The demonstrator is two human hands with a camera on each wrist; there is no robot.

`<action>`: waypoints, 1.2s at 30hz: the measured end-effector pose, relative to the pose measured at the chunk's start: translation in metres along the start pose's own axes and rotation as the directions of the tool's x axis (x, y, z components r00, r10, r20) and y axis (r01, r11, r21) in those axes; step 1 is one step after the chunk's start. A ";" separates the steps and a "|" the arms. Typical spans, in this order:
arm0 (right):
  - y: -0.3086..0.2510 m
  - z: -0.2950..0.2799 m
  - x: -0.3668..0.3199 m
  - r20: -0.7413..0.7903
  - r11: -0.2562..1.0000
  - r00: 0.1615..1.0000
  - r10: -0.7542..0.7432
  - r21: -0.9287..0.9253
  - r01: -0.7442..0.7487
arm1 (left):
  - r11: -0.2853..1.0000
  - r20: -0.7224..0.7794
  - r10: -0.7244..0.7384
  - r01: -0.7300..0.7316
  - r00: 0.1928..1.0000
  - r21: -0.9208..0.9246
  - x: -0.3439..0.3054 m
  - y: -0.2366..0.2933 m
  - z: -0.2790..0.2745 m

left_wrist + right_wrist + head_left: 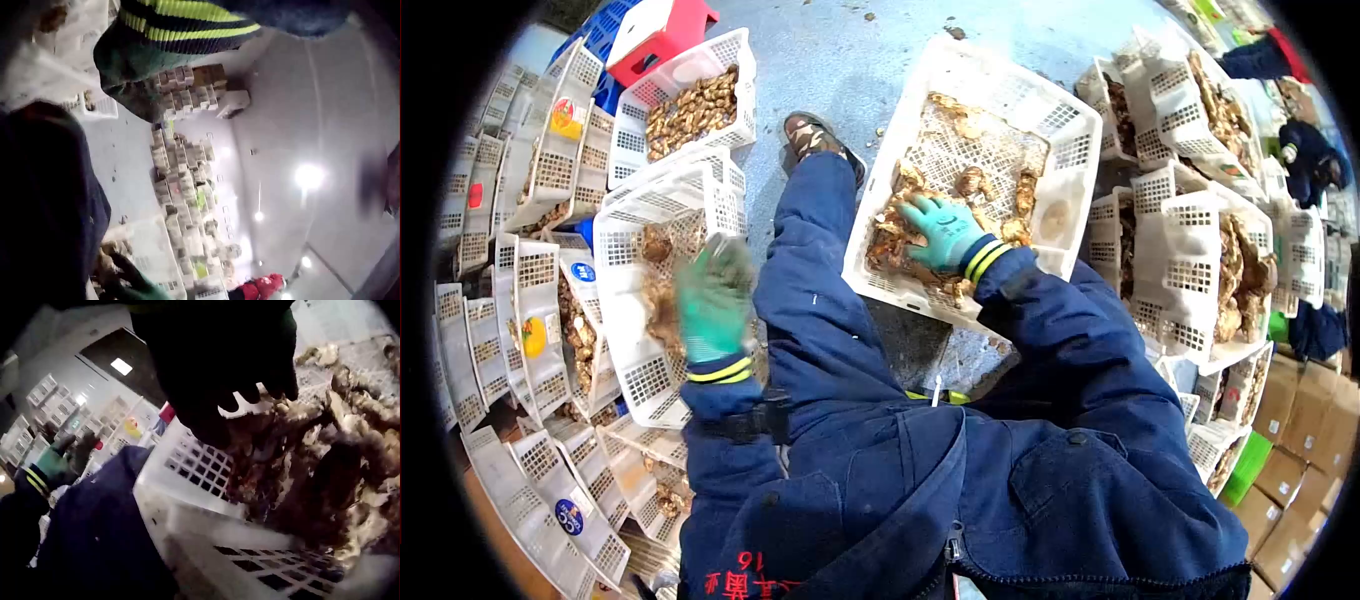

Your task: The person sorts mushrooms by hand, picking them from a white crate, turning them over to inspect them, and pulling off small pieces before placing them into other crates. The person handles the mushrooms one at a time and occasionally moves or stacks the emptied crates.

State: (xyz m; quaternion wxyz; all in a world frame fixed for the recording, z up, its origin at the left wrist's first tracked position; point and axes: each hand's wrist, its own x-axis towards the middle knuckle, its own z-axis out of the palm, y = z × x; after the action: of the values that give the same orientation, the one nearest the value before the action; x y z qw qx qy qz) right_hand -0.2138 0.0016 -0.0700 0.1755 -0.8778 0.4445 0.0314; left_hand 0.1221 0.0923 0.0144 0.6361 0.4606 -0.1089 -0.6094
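My right hand, in a green glove, reaches into a white perforated crate between my legs. Its fingers are spread and touch brown, ragged-edged mushrooms at the crate's near left side. In the right wrist view the dark glove hangs over the mushrooms, its fingertips right at them. My left hand, gloved too and blurred, is over the right side of another white crate at my left. Its fingers look extended, with nothing visible in them. Brown mushrooms lie in that crate.
A crate of smaller mushrooms stands at the far left, near a red-and-white stool. Stacked white crates rise at both sides. Cardboard boxes are at the right. My shoe is on the blue floor.
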 end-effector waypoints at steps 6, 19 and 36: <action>0.019 0.013 0.032 0.001 0.965 0.983 0.186 0.186 -0.183 | 0.920 0.258 -0.261 0.159 0.930 0.357 -0.015 -0.056 0.059; -0.041 -0.113 -0.019 -0.416 0.777 0.877 -0.240 0.459 0.431 | 0.717 0.434 -0.674 0.389 0.598 0.578 -0.025 -0.080 0.073; 0.046 0.033 0.044 0.199 0.961 0.945 0.261 -0.142 -0.236 | 0.933 0.238 -0.356 0.328 0.903 0.150 -0.012 -0.071 0.067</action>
State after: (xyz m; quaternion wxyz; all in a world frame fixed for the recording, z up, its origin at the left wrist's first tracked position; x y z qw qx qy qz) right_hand -0.2201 -0.0457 -0.1228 0.1661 -0.8148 0.5274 0.1740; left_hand 0.0249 0.0843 0.0057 0.4737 0.4213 -0.1416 -0.7603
